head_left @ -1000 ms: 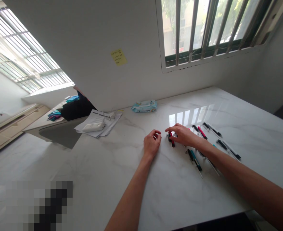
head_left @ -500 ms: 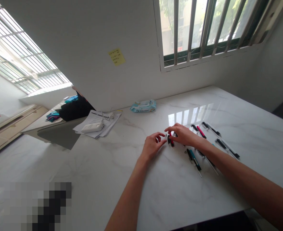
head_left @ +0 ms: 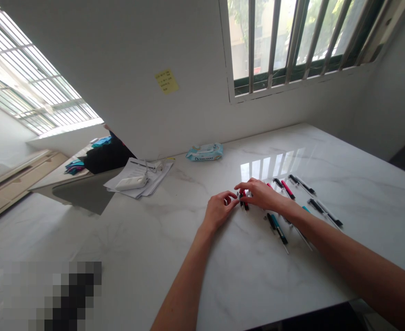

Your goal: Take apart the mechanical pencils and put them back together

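Observation:
Over a small group of pen parts on the white marbled table, my two hands nearly meet. My left hand rests on the table with curled fingers, its thumb and fingertips pinched beside the black part. My right hand arches over from the other side, thumb and fingers closing toward the same spot. Between them show a black pen part and a red pen part. Whatever small piece the fingertips hold is hidden. Under and beyond my right forearm lie a teal pen barrel and another red pen barrel.
Black caps, clear barrels and thin refills lie in groups to the right, including a black cap. Against the wall sits a blue wipes pack. Papers with a white device lie left. A yellow note sticks to the wall.
Both hands stay over the same pen parts, with only slight shifts of the fingers. My right hand has moved a touch left and down. The laid-out pen parts have not moved.

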### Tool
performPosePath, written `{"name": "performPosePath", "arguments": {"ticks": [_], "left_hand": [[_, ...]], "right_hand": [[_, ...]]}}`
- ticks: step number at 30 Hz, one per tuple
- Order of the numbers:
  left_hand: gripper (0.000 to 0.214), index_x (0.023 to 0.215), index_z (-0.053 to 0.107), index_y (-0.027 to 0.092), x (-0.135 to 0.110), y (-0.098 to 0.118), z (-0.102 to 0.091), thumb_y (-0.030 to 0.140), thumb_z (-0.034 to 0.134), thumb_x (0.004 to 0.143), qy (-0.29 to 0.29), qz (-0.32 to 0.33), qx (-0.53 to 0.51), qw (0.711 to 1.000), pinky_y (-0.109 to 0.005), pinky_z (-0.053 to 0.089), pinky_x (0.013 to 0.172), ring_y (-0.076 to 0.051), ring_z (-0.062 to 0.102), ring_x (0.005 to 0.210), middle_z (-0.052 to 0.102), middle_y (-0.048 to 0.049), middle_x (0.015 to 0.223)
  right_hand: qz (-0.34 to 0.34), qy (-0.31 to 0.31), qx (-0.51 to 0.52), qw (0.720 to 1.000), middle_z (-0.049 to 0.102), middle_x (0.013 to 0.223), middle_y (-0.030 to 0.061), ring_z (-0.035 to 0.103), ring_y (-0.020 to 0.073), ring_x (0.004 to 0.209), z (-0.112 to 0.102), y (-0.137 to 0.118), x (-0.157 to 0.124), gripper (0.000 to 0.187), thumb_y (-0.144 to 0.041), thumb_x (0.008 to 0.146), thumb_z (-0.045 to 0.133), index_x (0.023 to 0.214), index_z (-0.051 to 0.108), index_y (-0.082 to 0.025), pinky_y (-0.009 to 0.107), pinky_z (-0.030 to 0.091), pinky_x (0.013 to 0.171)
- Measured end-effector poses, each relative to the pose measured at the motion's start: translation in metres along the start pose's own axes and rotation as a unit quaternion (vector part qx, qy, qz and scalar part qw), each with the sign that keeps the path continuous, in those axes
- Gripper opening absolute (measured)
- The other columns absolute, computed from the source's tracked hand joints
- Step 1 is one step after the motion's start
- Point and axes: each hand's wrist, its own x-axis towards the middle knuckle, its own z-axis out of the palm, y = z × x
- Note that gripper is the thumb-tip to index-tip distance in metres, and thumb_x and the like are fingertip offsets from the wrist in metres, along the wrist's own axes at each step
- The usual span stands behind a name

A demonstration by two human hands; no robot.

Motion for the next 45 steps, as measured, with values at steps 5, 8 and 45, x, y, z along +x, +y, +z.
{"name": "performPosePath", "arguments": {"ticks": [5, 8, 45], "left_hand": [[0.020, 0.095, 0.079, 0.026, 0.000, -0.001, -0.001, 0.039, 0.072, 0.083, -0.009, -0.005, 0.003, 1.000, -0.025, 0.044, 0.066, -0.015, 0.061, 0.068, 0.067, 0.0018, 0.072], [0.020, 0.095, 0.079, 0.026, 0.000, -0.001, -0.001, 0.038, 0.073, 0.082, -0.013, -0.007, 0.005, 1.000, -0.025, 0.044, 0.066, -0.015, 0.061, 0.068, 0.066, 0.0019, 0.071], [0.013, 0.097, 0.072, 0.025, 0.003, -0.007, -0.008, 0.032, 0.071, 0.087, 0.129, -0.004, -0.106, 0.986, -0.028, 0.051, 0.071, -0.016, 0.067, 0.075, 0.077, -0.0007, 0.090]], "right_hand": [[-0.007, 0.009, -0.002, 1.000, 0.079, 0.105, 0.0048, 0.067, 0.0274, 0.109, 0.000, -0.002, 0.001, 0.041, -0.020, 0.089, 0.073, 0.129, 0.070, -0.028, 0.037, 0.053, 0.089], [-0.008, 0.012, 0.002, 1.000, 0.079, 0.104, 0.0048, 0.068, 0.0270, 0.106, 0.002, -0.003, 0.002, 0.042, -0.018, 0.088, 0.072, 0.129, 0.071, -0.027, 0.037, 0.053, 0.090], [0.043, 0.118, 0.088, 0.988, 0.080, 0.088, 0.0029, 0.073, 0.0205, 0.081, -0.001, -0.011, 0.020, 0.013, -0.021, 0.090, 0.069, 0.097, 0.079, -0.025, 0.032, 0.054, 0.076]]}}
